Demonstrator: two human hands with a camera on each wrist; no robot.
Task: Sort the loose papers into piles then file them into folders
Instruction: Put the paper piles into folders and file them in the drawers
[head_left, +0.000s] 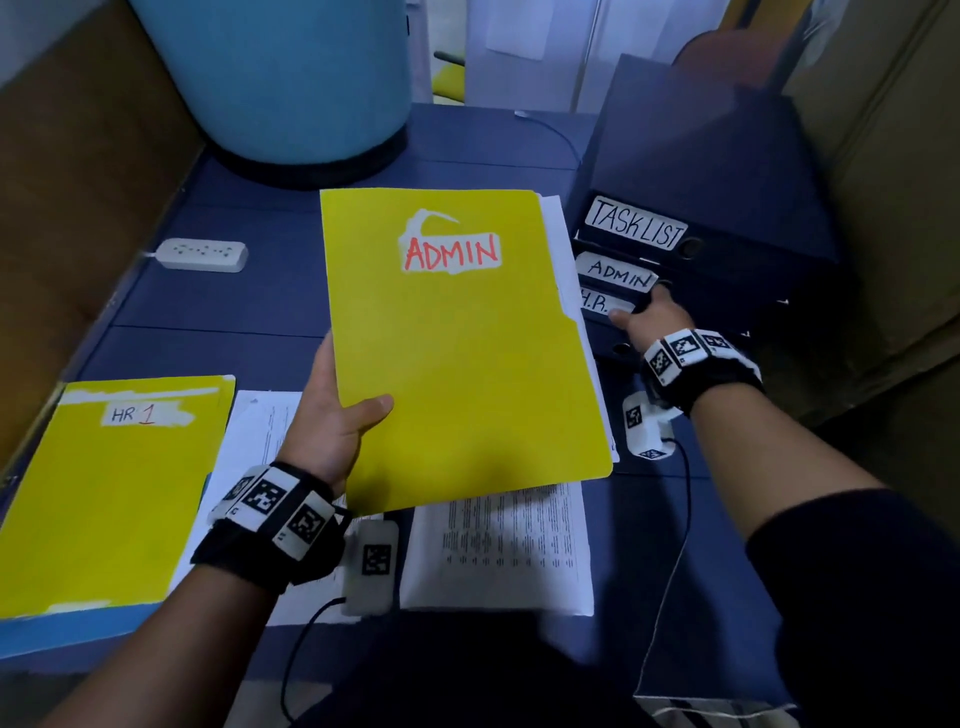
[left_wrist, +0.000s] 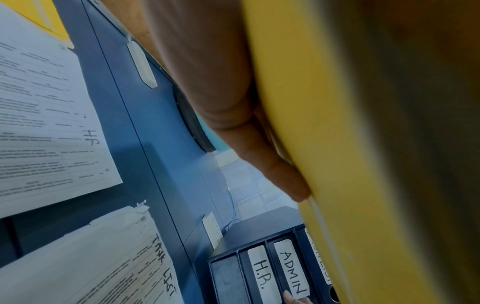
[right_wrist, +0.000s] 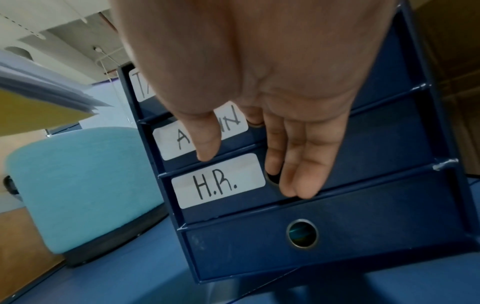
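My left hand (head_left: 343, 410) holds a yellow folder labelled ADMIN (head_left: 457, 353) above the table, thumb on its cover and fingers (left_wrist: 272, 164) underneath. White sheets stick out of its right edge. My right hand (head_left: 649, 312) reaches to a dark blue drawer unit (head_left: 727, 208). Its index finger hooks into the pull hole of the ADMIN drawer (right_wrist: 233, 123), the thumb lies over that label, and the other fingers (right_wrist: 298, 164) lie straight on the H.R. drawer (right_wrist: 218, 181). Both drawers look closed. A TASK LIST drawer (head_left: 636, 223) sits on top.
A yellow HR 1 folder (head_left: 109, 493) lies at the left on the blue table (head_left: 234, 312). Printed paper piles (head_left: 498, 551) lie under the held folder. A large teal cylinder (head_left: 291, 78) stands at the back, a white power strip (head_left: 202, 254) to its left. Cardboard flanks both sides.
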